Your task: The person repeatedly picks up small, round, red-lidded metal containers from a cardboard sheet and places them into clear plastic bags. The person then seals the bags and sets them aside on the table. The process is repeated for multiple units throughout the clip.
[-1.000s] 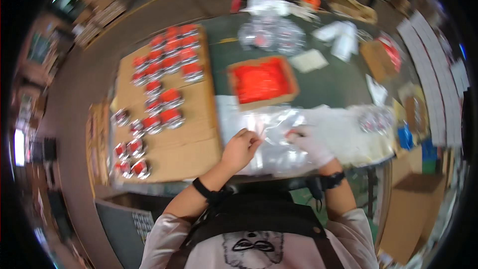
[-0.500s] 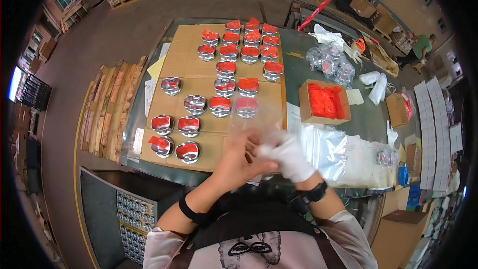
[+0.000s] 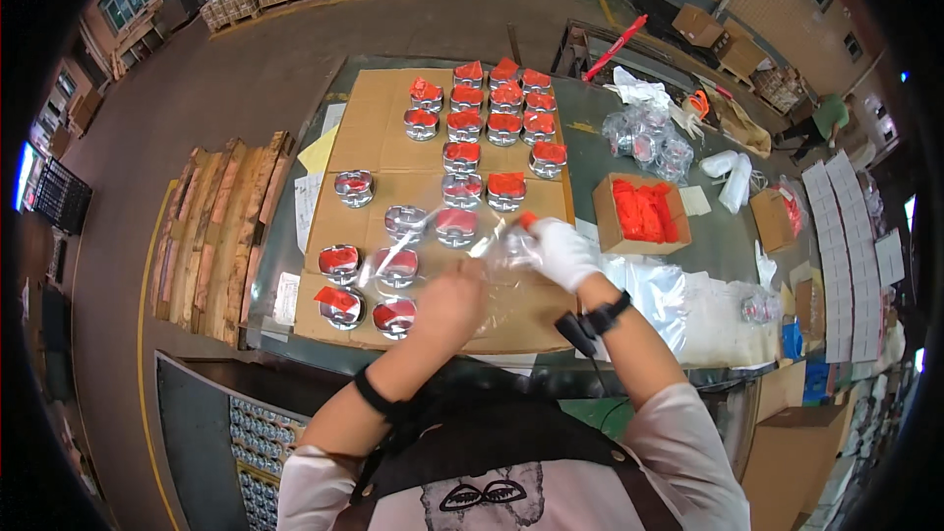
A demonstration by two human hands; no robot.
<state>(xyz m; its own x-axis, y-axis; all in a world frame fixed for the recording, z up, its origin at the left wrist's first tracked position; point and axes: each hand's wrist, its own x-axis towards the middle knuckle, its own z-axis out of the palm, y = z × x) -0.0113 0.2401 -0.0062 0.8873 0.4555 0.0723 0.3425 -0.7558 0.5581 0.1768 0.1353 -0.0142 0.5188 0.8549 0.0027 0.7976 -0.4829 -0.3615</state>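
My left hand [image 3: 454,303], bare with a black band on the wrist, is closed on a clear plastic bag [image 3: 379,267] whose film spreads over several pistons on the cardboard. In its white glove, my right hand [image 3: 567,254] grips a shiny metal piston [image 3: 513,246] with a bit of red [image 3: 528,220] showing at its top. The held piston is partly hidden by the glove and blurred, beside the bag; whether it is inside I cannot tell. Under the film sits a red-topped piston [image 3: 455,228]. Another piston [image 3: 354,189] stands farther left on the cardboard sheet [image 3: 379,152].
Right of the cardboard stands a box [image 3: 629,246] of red packets, with flat clear bags [image 3: 644,290] nearer me. Behind it lie bagged pistons [image 3: 649,138] and white rolls [image 3: 733,177]. Wooden pallets [image 3: 216,236] lean left of the table. A person [image 3: 826,120] stands far right.
My right hand has taken the nearest middle piston off the cardboard. My left hand has drawn the bag out to the left, over the standing pistons. The view has shifted slightly.
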